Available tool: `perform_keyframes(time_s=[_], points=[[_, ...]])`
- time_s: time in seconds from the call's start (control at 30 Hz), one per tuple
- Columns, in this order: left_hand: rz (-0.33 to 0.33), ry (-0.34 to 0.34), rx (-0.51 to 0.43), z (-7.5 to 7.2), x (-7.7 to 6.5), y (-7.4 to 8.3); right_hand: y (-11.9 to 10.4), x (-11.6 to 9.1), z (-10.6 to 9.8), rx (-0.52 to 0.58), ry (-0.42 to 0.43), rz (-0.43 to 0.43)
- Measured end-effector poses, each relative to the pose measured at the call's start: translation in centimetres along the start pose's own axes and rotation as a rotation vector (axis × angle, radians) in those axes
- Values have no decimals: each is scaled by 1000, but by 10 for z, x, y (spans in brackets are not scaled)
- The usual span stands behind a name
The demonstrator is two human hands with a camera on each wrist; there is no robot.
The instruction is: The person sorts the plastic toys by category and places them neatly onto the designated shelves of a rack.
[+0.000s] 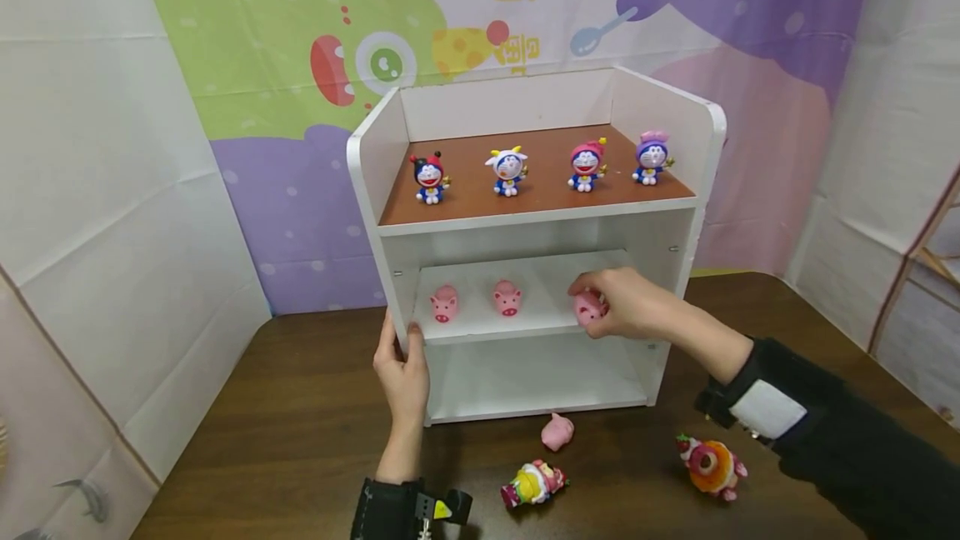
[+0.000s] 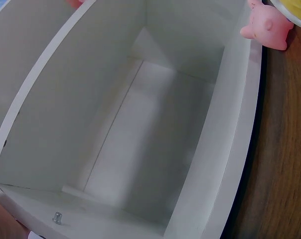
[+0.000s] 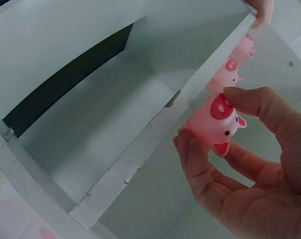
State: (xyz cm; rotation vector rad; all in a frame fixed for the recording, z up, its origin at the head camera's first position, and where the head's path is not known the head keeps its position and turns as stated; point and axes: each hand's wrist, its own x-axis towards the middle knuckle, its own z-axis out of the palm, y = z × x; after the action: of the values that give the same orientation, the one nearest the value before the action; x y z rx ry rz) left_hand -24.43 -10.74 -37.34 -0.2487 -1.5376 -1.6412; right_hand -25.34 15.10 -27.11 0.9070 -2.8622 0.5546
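My right hand (image 1: pixel 628 303) pinches a pink toy pig (image 3: pixel 214 123) between thumb and fingers at the right part of the middle board (image 1: pixel 540 330) of a white shelf unit. Two more pigs stand on that board, a left pig (image 1: pixel 444 304) and a middle pig (image 1: pixel 507 298), snouts facing the front. My left hand (image 1: pixel 405 377) grips the front edge of the unit's left side panel (image 1: pixel 381 261), thumb at the front and fingers on the outer side. Another pig (image 1: pixel 557 432) lies on the table just in front of the unit.
Several blue-and-white cat figurines (image 1: pixel 508 173) line the brown top board (image 1: pixel 472 211). Below the pigs is the white bottom board (image 1: pixel 536 386). On the dark wooden table (image 1: pixel 300 432) lie a yellow-and-red figurine (image 1: pixel 534 483) and an orange-and-pink bear figurine (image 1: pixel 711 467).
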Motion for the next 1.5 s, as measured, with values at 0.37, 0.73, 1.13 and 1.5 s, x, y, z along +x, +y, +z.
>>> perform_keyframes(time_s=[0.37,0.73,1.13,1.5], points=[[4,-4,-3,0,0,1,6,24,2,-6,-9,87],[-1,-9,-4,0,0,2,10,38,3,54,-32,147],[1,-6,0,-1,0,1,9,42,8,42,-47,166],[-12,-2,-3,-1,1,1,8,37,5,60,-35,170]])
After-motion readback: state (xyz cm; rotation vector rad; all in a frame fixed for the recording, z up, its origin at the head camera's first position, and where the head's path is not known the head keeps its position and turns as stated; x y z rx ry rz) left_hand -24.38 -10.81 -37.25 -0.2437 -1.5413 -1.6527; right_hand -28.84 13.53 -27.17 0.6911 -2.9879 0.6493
